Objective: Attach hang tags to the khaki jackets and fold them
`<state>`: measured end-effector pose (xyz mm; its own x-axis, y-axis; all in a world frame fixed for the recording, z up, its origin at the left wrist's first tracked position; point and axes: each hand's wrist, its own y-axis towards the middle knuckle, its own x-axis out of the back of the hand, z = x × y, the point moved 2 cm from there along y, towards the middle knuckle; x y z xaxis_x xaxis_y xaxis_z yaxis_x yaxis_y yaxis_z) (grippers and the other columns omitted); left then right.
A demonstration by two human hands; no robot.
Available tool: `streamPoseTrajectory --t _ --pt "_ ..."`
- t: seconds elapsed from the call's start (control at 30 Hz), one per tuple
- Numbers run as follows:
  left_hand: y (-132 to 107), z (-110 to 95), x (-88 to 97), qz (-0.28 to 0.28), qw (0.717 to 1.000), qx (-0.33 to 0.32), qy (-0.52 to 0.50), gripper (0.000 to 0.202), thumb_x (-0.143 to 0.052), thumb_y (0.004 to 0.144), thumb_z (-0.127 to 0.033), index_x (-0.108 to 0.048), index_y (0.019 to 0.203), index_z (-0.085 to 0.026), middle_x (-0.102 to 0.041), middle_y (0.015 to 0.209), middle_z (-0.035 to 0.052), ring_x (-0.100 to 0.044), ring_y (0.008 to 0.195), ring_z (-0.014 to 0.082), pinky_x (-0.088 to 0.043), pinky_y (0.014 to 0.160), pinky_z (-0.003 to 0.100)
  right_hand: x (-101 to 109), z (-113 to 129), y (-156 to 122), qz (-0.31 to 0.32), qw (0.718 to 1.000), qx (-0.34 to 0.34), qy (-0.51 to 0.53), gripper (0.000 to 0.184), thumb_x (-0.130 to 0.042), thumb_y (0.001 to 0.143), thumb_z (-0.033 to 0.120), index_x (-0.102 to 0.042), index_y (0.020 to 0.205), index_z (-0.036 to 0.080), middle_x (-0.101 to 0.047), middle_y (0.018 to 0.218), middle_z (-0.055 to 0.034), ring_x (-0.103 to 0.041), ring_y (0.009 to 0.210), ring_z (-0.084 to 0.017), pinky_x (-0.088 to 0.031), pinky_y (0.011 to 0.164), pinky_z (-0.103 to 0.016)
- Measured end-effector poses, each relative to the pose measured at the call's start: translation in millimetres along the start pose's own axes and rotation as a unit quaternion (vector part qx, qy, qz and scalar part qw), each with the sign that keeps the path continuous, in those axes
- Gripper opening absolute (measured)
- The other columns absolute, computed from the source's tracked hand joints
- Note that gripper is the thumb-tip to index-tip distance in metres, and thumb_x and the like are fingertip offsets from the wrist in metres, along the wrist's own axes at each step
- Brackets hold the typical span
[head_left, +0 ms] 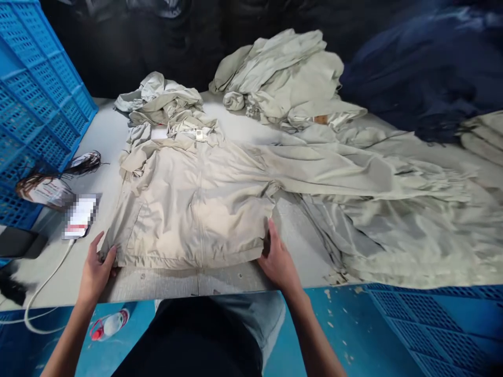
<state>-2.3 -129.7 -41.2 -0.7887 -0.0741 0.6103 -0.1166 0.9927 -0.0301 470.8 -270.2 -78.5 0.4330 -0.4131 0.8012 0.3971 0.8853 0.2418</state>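
A beige jacket (192, 204) lies spread flat on the grey table (165, 285), hem toward me, hood bunched at the far end. My left hand (96, 267) pinches the hem's left corner. My right hand (277, 259) grips the hem's right corner, fingers curled on the fabric. One sleeve stretches off to the right.
More beige garments (286, 78) are heaped at the back and a large spread of them (393, 209) lies to the right. A blue crate (35, 104) stands at left. A phone (19, 242), a white cable (47, 283) and tags (47, 191) lie at left. Dark blue cloth (424, 68) sits far right.
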Motion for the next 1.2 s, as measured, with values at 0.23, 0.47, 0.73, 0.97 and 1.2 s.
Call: streamPoseTrajectory --t 0.23,0.47,0.73,0.97,1.2 --pt "2 0 -2.2 0.059 0.996 -0.033 -0.059 0.078 -0.060 0.080 -0.063 -0.044 0.145 -0.023 -0.053 0.058 -0.0066 -0.052 0.042 0.0134 -0.046 0.044 0.025 28 10 1 -0.234 0.970 -0.068 0.001 0.061 -0.042 0.087 0.027 -0.039 0.146 0.012 -0.059 0.132 -0.0198 -0.060 0.118 -0.031 -0.051 0.096 -0.048" --pt "2 1 4.4 0.133 0.978 -0.060 -0.151 0.084 -0.066 0.077 -0.058 -0.038 0.148 -0.023 -0.050 0.054 -0.0084 -0.046 0.042 0.0099 -0.036 0.041 0.018 51 10 -4 -0.162 0.983 -0.043 -0.081 0.061 -0.040 0.077 0.016 -0.054 0.136 0.014 -0.064 0.129 -0.0160 -0.061 0.117 -0.032 -0.050 0.097 -0.045" --pt "-32 37 37.3 0.216 0.974 -0.066 0.030 0.083 -0.053 0.085 -0.062 -0.030 0.152 -0.019 -0.055 0.048 -0.0057 -0.053 0.040 0.0174 -0.043 0.043 0.026 104 -33 -74 0.108 0.983 -0.001 -0.150 0.052 -0.040 0.091 0.032 -0.056 0.140 0.025 -0.066 0.130 -0.0099 -0.069 0.107 -0.031 -0.060 0.079 -0.040" --pt "3 -32 26.6 0.042 0.867 -0.365 0.338 0.053 -0.039 0.093 -0.051 -0.058 0.134 -0.023 -0.050 0.147 0.0124 -0.047 0.136 0.0307 -0.031 0.115 0.051 98 14 -12 0.136 0.972 0.108 -0.156 0.055 -0.037 0.097 0.055 -0.043 0.149 0.037 -0.048 0.150 -0.0028 -0.054 0.131 -0.030 -0.056 0.094 -0.044" --pt "52 -43 -74.5 0.077 0.842 -0.395 0.359 0.056 -0.028 0.101 -0.042 -0.041 0.149 -0.017 -0.036 0.158 0.0114 -0.028 0.148 0.0230 -0.024 0.121 0.047 12 7 57 0.117 0.947 0.201 -0.221 0.056 -0.031 0.101 0.045 -0.045 0.148 0.019 -0.040 0.156 -0.0109 -0.035 0.145 -0.026 -0.034 0.117 -0.047"
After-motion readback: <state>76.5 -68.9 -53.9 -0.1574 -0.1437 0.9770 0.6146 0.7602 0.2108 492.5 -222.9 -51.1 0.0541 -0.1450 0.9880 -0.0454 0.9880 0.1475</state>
